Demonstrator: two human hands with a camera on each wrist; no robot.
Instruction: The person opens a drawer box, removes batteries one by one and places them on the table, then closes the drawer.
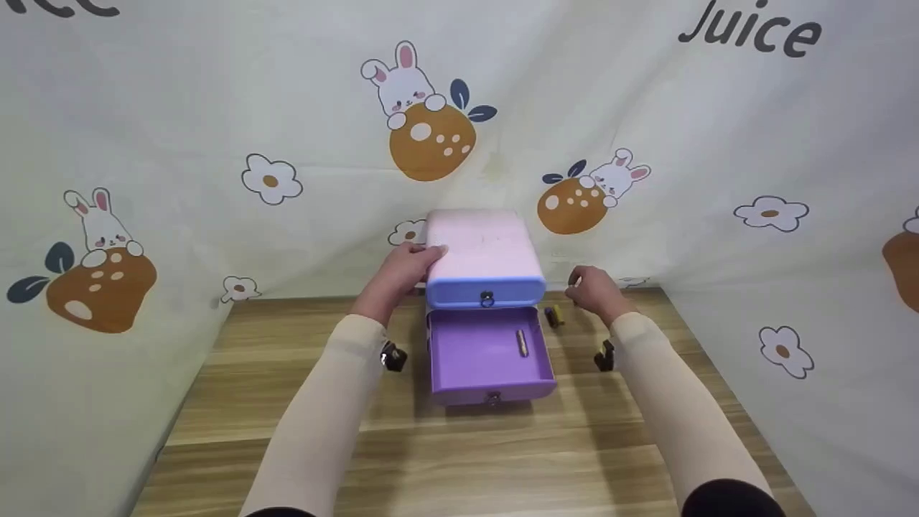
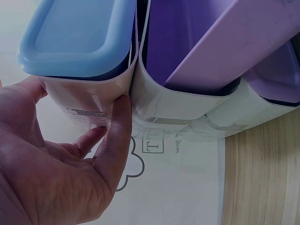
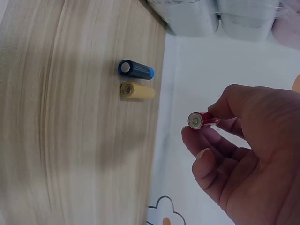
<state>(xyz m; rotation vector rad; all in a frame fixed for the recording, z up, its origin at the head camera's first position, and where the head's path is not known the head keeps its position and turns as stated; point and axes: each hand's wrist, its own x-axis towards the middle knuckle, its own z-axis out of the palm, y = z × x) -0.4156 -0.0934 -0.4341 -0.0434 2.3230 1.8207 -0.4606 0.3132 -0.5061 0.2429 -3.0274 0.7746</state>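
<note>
A drawer unit point(image 1: 482, 243) with a pink top stands against the back cloth. Its blue top drawer point(image 1: 459, 294) is closed, while the purple drawer point(image 1: 459, 359) below is pulled out with a battery point(image 1: 522, 343) lying in it. My left hand point(image 1: 398, 276) rests at the unit's upper left edge, thumb on top and a fairly straight finger against the side; the left wrist view shows this hand point(image 2: 89, 154) close up. To the right of the unit, my right hand point(image 1: 597, 293) pinches a red battery point(image 3: 196, 120) between thumb and fingers, above the table.
A dark blue battery point(image 3: 137, 69) and a yellow battery point(image 3: 137, 91) lie side by side on the wooden table point(image 1: 301, 402), right of the drawer unit. A lowest, lilac drawer point(image 2: 276, 75) is closed. Printed cloth point(image 1: 316, 86) hangs behind and at both sides.
</note>
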